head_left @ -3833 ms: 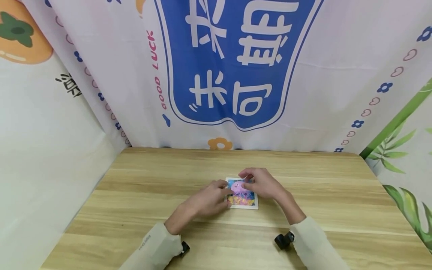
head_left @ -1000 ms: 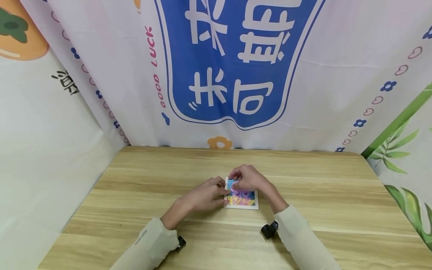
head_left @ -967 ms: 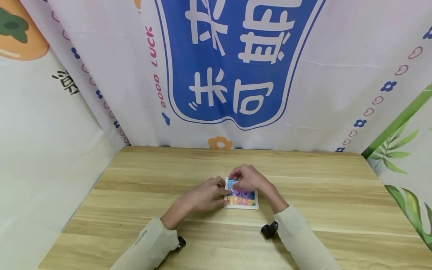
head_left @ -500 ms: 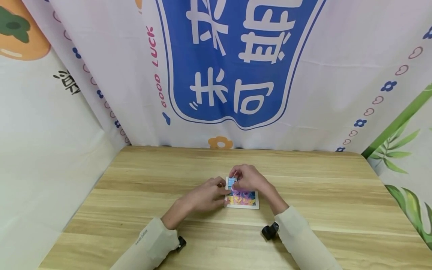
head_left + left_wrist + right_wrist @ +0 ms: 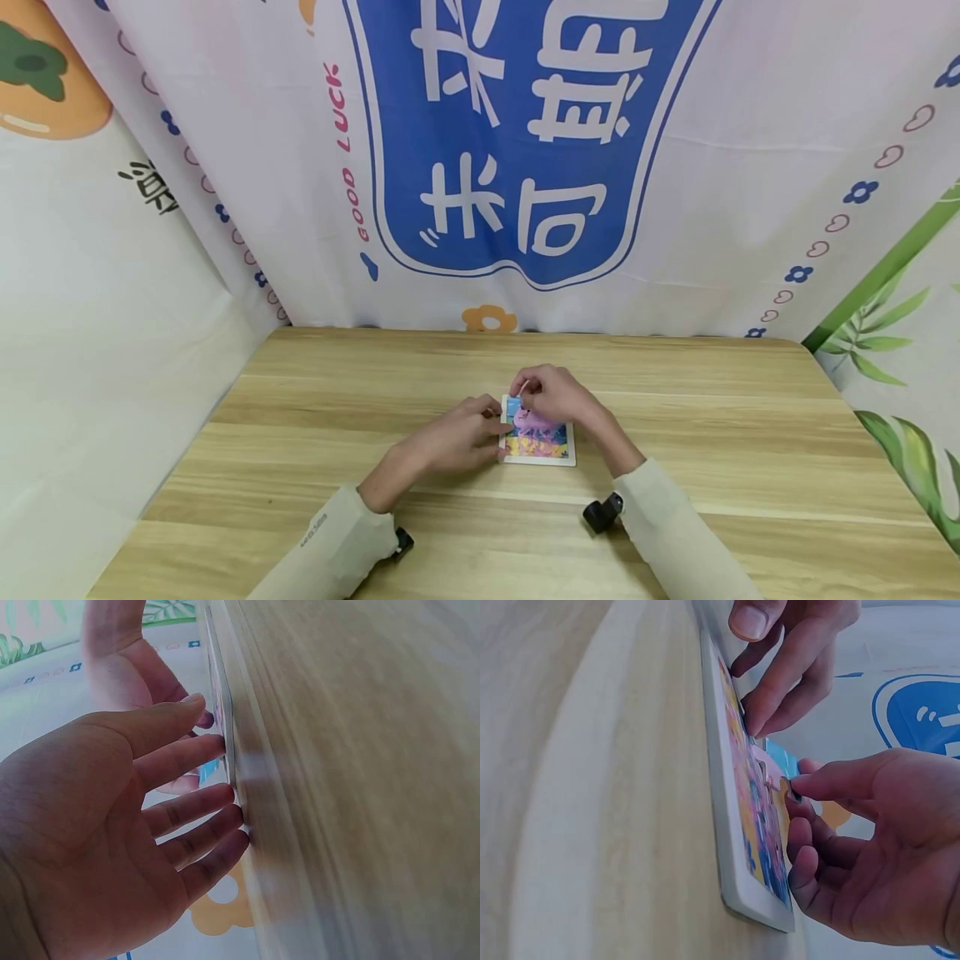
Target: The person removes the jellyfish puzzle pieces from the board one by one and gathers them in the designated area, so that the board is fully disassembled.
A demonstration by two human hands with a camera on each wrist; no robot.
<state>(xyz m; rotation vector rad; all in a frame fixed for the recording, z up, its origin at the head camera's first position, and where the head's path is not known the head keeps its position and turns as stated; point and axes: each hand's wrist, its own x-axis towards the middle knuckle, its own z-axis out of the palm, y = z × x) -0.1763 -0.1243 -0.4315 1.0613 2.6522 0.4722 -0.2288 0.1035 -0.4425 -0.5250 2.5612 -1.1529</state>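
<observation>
A small jigsaw puzzle [image 5: 542,450] in a white frame lies flat on the wooden table, with a pink jellyfish over blue and yellow in its picture. My left hand [image 5: 461,433] holds its fingers fairly straight against the left side of the frame, fingertips at the edge and over the picture. At the top of the puzzle my right hand [image 5: 553,392] pinches a small puzzle piece [image 5: 791,792] between thumb and forefinger. In the right wrist view a light-blue piece [image 5: 782,760] stands out above the picture, close behind that pinch. The palm hides the puzzle's upper right.
The wood-grain table [image 5: 337,392] stretches around the puzzle. Behind it hangs a white cloth [image 5: 712,250] with a blue sign print. Black cameras [image 5: 602,513] sit at both wrists, below the sleeves.
Since the earliest frame my right hand has moved left over the puzzle's top. In the last half second its fingers have shifted slightly, and more of the pink jellyfish shows. My left hand barely moves.
</observation>
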